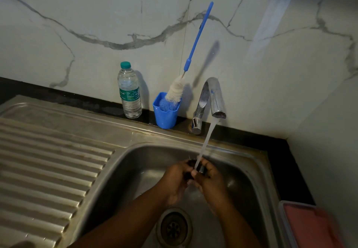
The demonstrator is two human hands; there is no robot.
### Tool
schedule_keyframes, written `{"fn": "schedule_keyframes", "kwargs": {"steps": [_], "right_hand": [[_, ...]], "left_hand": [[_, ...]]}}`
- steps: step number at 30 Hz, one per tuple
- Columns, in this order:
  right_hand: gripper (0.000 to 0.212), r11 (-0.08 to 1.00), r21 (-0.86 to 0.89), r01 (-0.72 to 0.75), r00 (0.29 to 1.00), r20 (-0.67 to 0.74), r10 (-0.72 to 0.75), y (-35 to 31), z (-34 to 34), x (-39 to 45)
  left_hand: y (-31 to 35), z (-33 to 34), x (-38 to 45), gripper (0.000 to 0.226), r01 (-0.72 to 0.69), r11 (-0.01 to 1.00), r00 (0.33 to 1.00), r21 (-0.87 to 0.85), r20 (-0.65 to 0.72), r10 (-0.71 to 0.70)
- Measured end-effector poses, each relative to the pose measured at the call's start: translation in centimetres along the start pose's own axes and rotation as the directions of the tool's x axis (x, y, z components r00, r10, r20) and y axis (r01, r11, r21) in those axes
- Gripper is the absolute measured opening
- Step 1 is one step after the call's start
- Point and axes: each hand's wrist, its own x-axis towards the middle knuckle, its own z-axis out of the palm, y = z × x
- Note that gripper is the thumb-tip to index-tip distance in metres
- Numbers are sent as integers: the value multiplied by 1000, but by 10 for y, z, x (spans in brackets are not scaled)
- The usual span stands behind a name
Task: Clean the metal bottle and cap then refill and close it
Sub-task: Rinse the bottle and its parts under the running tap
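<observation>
Cap, seemingly small dark metal, gripped by left hand and right hand under running water.

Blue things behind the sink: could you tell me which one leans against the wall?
The bottle brush: its long blue handle tilts up against the marble wall, while the blue cup holding it stands upright.

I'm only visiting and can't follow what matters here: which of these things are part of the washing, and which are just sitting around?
In use:
- small dark cap, held by left hand and right hand
- water stream from the tap
- sink

Possibly for later:
- bottle brush in blue cup
- plastic water bottle

Lying about:
- pink-lidded box
</observation>
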Motion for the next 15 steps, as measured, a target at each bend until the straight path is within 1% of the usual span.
{"fn": "schedule_keyframes", "kwargs": {"steps": [1,3,4,6,7,9,10,13,15], "right_hand": [[59,992,-109,66,998,-1,-66,-1,1,-3],[79,962,-219,165,986,11,-166,-2,3,-7],[86,957,-220,191,981,25,-190,-1,3,-8],[92,964,-153,216,976,53,-210,2,1,-10],[93,965,-136,223,975,53,-218,3,1,-11],[93,958,-135,254,967,31,-252,5,-1,-12],[89,960,-108,257,966,18,-257,6,-1,-12],[67,981,-3,195,981,-18,-195,11,-4,-7],[62,986,25,165,986,-5,-165,10,-5,-5]], "left_hand": [[1,1,-2,27,19,999,1000,-42,12,-19],[1,1,-4,26,61,995,998,-84,37,-59],[1,2,-6,32,81,992,996,-97,47,-77],[0,-1,-5,34,119,984,992,-134,66,-111],[0,-1,-5,31,134,977,990,-163,66,-125],[-1,-4,0,19,110,975,993,-191,62,-100],[0,-5,2,22,78,979,996,-188,66,-67],[3,-6,5,51,45,976,994,-214,111,-22],[6,-6,4,55,26,979,991,-203,134,1]]}}
